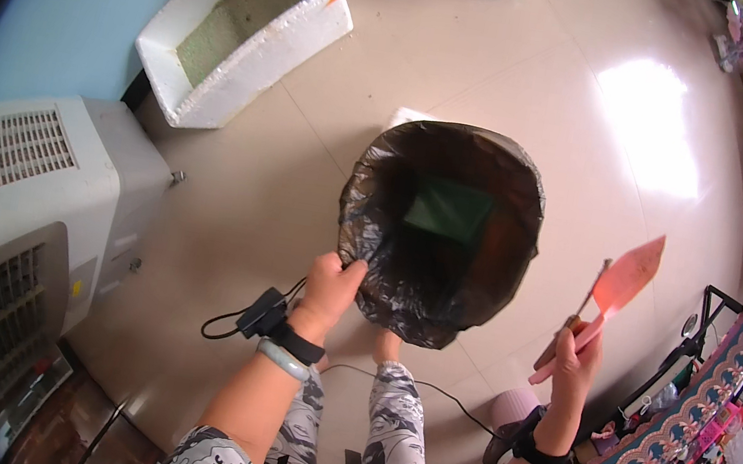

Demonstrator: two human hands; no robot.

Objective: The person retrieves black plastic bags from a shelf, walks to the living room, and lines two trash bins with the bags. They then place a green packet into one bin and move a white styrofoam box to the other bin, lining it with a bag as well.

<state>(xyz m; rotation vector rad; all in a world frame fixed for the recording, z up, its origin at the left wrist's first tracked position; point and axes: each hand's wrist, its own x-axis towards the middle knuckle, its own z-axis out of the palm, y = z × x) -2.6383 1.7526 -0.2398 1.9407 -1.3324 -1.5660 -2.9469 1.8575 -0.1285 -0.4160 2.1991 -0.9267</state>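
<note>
A trash bin lined with a black plastic bag [365, 200] is in front of my legs, its mouth facing up. My left hand [330, 292] is closed on the near left part of the bag-covered rim. Deep inside the bin a green patch [449, 209] shows; I cannot tell what it is. Off to the right, my right hand [575, 363] is closed around a pink hand shovel [629, 278] with dirt specks on its blade. Held together with it is a second, narrow tool [591, 294] with a brownish handle, seen edge-on, so its kind is unclear.
A white foam box [266, 70] with greenish-grey granules stands at the far left, beside a white air cooler [92, 188]. A cable [452, 397] runs between my wrists. Cluttered shelving with a patterned cloth edge [668, 415] lines the right. Pale floor tiles [514, 70] lie ahead.
</note>
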